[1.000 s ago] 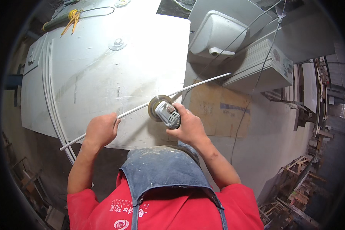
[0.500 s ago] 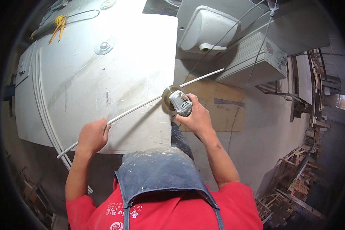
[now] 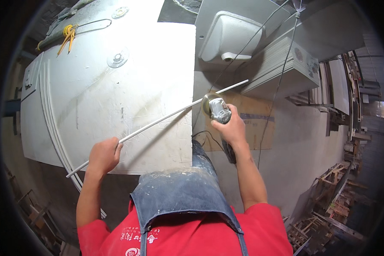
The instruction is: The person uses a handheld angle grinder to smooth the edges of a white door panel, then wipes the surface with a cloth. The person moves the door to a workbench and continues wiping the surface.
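White board beneath, left hand grips rod (right hand, grinder).

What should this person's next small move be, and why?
Probably the right hand should ease the grinder toward the far end of the strip, the left hand gripping firmly: in this view the disc overlaps the strip past the edge of the board, contact unclear, and some strip extends beyond it.

On my feed I saw a white strip, grey grinder, pale-flecked blue apron and, near the white board's far-left corner, a yellow-handled caulking gun.
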`<action>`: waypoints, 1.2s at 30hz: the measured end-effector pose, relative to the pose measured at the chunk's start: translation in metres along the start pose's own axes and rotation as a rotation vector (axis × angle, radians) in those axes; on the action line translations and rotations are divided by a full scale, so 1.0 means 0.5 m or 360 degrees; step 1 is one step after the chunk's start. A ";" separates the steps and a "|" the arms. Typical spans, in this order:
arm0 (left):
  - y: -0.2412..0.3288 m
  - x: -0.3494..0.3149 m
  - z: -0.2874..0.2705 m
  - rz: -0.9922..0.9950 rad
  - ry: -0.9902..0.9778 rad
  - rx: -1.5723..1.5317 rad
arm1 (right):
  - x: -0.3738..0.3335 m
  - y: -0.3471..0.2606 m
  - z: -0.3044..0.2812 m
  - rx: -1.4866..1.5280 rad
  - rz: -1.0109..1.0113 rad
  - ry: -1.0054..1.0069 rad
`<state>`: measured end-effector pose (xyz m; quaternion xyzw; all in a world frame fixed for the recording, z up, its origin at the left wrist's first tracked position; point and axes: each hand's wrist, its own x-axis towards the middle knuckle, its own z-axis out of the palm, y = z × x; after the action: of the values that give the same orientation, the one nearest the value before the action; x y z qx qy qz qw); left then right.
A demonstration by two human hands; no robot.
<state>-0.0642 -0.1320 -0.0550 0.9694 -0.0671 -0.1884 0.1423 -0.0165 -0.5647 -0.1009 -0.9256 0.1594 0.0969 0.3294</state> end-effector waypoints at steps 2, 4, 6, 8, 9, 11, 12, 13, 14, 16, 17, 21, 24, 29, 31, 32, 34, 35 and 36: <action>-0.026 -0.031 -0.012 -0.0045 -0.0038 0.0026 | -0.044 -0.029 -0.001 0.0010 -0.0067 -0.0082; -0.058 -0.064 -0.033 -0.0054 -0.0055 0.0046 | -0.086 -0.072 0.006 0.0035 -0.0201 -0.0311; -0.084 -0.097 -0.050 -0.0106 -0.0103 0.0085 | -0.115 -0.106 0.031 -0.0002 -0.0372 -0.0467; -0.104 -0.124 -0.063 -0.0127 -0.0120 0.0124 | -0.135 -0.123 0.060 -0.0011 -0.0571 -0.0565; -0.112 -0.138 -0.065 -0.0129 -0.0112 0.0136 | -0.138 -0.132 0.066 -0.0023 -0.0551 -0.0608; -0.128 -0.154 -0.072 -0.0138 -0.0094 0.0134 | -0.142 -0.148 0.070 -0.0047 -0.0510 -0.0694; -0.135 -0.159 -0.072 -0.0144 -0.0077 0.0111 | -0.139 -0.145 0.072 -0.0043 -0.0548 -0.0614; -0.140 -0.163 -0.071 -0.0150 -0.0061 0.0089 | -0.133 -0.137 0.072 -0.0064 -0.0510 -0.0605; -0.145 -0.165 -0.068 -0.0136 -0.0047 0.0091 | -0.123 -0.127 0.071 -0.0085 -0.0472 -0.0595; -0.150 -0.157 -0.062 -0.0096 -0.0010 0.0085 | -0.105 -0.115 0.059 -0.0123 -0.0401 -0.0537; -0.155 -0.156 -0.058 -0.0079 -0.0001 0.0086 | -0.097 -0.109 0.054 -0.0138 -0.0378 -0.0511; -0.169 -0.153 -0.048 -0.0039 0.0010 0.0076 | -0.068 -0.083 0.035 -0.0182 -0.0282 -0.0403; -0.173 -0.149 -0.044 -0.0033 0.0011 0.0049 | -0.045 -0.055 0.032 -0.0208 -0.0279 -0.0314; -0.181 -0.142 -0.038 0.0008 0.0024 0.0055 | -0.018 -0.035 0.020 -0.0185 -0.0195 -0.0240; -0.186 -0.140 -0.035 0.0029 0.0019 0.0061 | -0.008 -0.025 0.014 -0.0174 -0.0158 -0.0215; -0.189 -0.139 -0.033 0.0022 0.0022 0.0046 | -0.002 -0.023 0.008 -0.0178 -0.0122 -0.0208; -0.192 -0.140 -0.030 0.0005 0.0027 0.0024 | 0.009 -0.020 -0.003 -0.0177 -0.0054 -0.0196; -0.193 -0.140 -0.027 0.0015 0.0036 0.0008 | 0.013 -0.014 -0.006 -0.0165 -0.0040 -0.0159; -0.194 -0.138 -0.025 0.0029 0.0046 -0.0007 | 0.017 -0.006 -0.006 -0.0152 -0.0025 -0.0118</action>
<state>-0.1151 -0.0241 -0.0492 0.9711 -0.0734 -0.1732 0.1471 -0.0074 -0.5664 -0.0990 -0.9372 0.1349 0.1361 0.2914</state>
